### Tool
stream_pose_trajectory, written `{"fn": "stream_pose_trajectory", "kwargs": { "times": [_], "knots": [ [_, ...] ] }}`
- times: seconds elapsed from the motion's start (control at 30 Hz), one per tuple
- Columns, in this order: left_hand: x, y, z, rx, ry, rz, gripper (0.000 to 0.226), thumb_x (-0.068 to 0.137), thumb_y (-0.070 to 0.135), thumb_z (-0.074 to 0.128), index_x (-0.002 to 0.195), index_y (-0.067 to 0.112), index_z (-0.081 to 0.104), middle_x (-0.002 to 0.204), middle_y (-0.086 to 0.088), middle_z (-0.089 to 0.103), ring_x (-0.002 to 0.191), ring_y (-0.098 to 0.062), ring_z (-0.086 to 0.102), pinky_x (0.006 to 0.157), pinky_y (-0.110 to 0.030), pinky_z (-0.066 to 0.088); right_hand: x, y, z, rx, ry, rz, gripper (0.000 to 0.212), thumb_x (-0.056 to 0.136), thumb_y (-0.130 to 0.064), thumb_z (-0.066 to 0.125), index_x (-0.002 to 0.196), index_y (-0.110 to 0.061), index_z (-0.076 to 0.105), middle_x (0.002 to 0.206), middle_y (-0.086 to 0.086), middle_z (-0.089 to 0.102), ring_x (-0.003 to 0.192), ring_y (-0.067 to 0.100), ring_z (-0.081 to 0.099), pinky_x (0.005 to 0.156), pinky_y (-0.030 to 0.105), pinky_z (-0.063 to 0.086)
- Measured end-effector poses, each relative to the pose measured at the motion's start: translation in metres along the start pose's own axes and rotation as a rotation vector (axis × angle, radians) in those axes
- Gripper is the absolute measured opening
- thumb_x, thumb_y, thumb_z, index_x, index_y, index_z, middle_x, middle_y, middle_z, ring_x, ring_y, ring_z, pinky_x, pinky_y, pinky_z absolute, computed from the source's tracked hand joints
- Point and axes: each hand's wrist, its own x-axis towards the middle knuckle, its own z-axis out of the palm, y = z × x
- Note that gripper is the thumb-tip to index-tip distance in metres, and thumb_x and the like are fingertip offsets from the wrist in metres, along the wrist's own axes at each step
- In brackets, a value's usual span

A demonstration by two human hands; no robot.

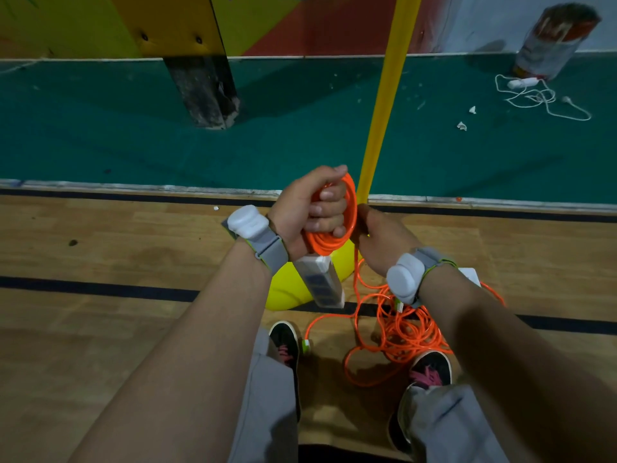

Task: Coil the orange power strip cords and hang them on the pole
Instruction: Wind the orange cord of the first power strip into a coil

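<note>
From the head camera, the task looks roughly half done. The left hand grips a tight coil of glossy orange cord just before the pole, with a white power strip dangling below. The right hand curls round the loose cord, which lies tangled right of the pole. Nothing is hung yet.

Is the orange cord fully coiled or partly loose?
Partly coiled: left hand grips the loops; loose cord lies tangled on the floor.
</note>
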Motion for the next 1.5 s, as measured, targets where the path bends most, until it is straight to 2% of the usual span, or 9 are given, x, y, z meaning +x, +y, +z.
{"fn": "stream_pose_trajectory", "kwargs": {
  "times": [0.13,0.27,0.33,0.5,0.67,0.9,1.1,1.3,1.5],
  "knots": [
    [0.003,-0.002,0.003,-0.006,0.076,0.064,0.053,0.113,0.038,0.041,0.062,0.023,0.038,0.042,0.01,0.026,0.032,-0.008,0.023,0.054,-0.031,0.04,0.001,0.002,0.003,0.002,-0.037,0.028,0.019,0.105,-0.028,0.052,0.123,-0.027,0.055,0.104,0.011,0.074,0.091,0.038,0.068,0.078,0.044,0.056],
    [0.008,-0.005,0.002,0.028,0.157,0.13,0.054,0.113,0.038,0.042,0.061,0.024,0.039,0.042,0.009,0.026,0.031,-0.009,0.024,0.052,-0.031,0.041,0.002,0.001,0.004,0.082,-0.027,0.056,0.01,0.105,-0.028,0.045,0.114,-0.029,0.049,0.086,0.002,0.074,0.081,0.032,0.07,0.076,0.051,0.059],
    [0.01,-0.005,0.001,0.031,0.18,0.166,0.052,0.114,0.037,0.041,0.064,0.023,0.037,0.042,0.009,0.025,0.031,-0.009,0.024,0.052,-0.031,0.042,0.002,0.0,0.006,0.124,0.006,0.066,0.009,0.107,-0.03,0.044,0.115,-0.027,0.046,0.086,0.009,0.072,0.077,0.036,0.069,0.072,0.053,0.058],
    [0.015,-0.01,-0.006,-0.049,0.228,0.198,0.054,0.114,0.036,0.04,0.063,0.023,0.037,0.041,0.008,0.025,0.03,-0.009,0.025,0.049,-0.03,0.043,0.002,0.0,0.01,0.123,0.055,0.048,0.02,0.111,-0.037,0.043,0.122,-0.024,0.054,0.094,0.013,0.071,0.082,0.038,0.064,0.071,0.047,0.053],
    [0.026,-0.02,-0.011,-0.035,0.261,0.182,0.052,0.114,0.037,0.042,0.065,0.023,0.037,0.042,0.008,0.025,0.031,-0.01,0.025,0.053,-0.033,0.041,0.008,0.011,0.018,0.119,0.005,0.129,0.019,0.109,-0.038,0.045,0.115,-0.024,0.056,0.087,0.009,0.07,0.076,0.034,0.067,0.072,0.053,0.057],
    [0.039,-0.024,-0.022,-0.092,0.318,0.203,0.054,0.114,0.037,0.044,0.062,0.024,0.04,0.043,0.008,0.026,0.032,-0.011,0.026,0.05,-0.03,0.042,0.014,0.032,0.027,0.083,-0.141,0.142,0.015,0.106,-0.039,0.053,0.108,-0.025,0.06,0.086,-0.006,0.076,0.083,0.022,0.071,0.079,0.042,0.059],
    [0.051,-0.021,-0.031,-0.116,0.397,0.26,0.052,0.113,0.038,0.045,0.063,0.024,0.039,0.043,0.008,0.025,0.032,-0.011,0.026,0.052,-0.033,0.04,0.017,0.039,0.025,0.126,-0.15,0.131,0.025,0.11,-0.041,0.045,0.108,-0.023,0.062,0.085,0.007,0.07,0.078,0.031,0.067,0.072,0.044,0.053],
    [0.053,-0.022,-0.033,-0.162,0.423,0.266,0.05,0.114,0.041,0.044,0.068,0.024,0.041,0.045,0.009,0.028,0.033,-0.011,0.028,0.052,-0.031,0.043,0.019,0.037,0.02,0.103,-0.122,0.124,0.031,0.111,-0.041,0.042,0.103,-0.024,0.066,0.076,0.0,0.061,0.078,0.029,0.061,0.069,0.037,0.046],
    [0.054,-0.023,-0.035,-0.211,0.491,0.302,0.046,0.113,0.044,0.049,0.072,0.024,0.045,0.051,0.01,0.037,0.037,-0.011,0.033,0.059,-0.033,0.046,0.015,0.041,0.026,-0.009,-0.27,0.145,0.03,0.107,-0.046,0.052,0.104,-0.019,0.063,0.095,0.007,0.074,0.087,0.032,0.068,0.08,0.045,0.057]
  ]
}}
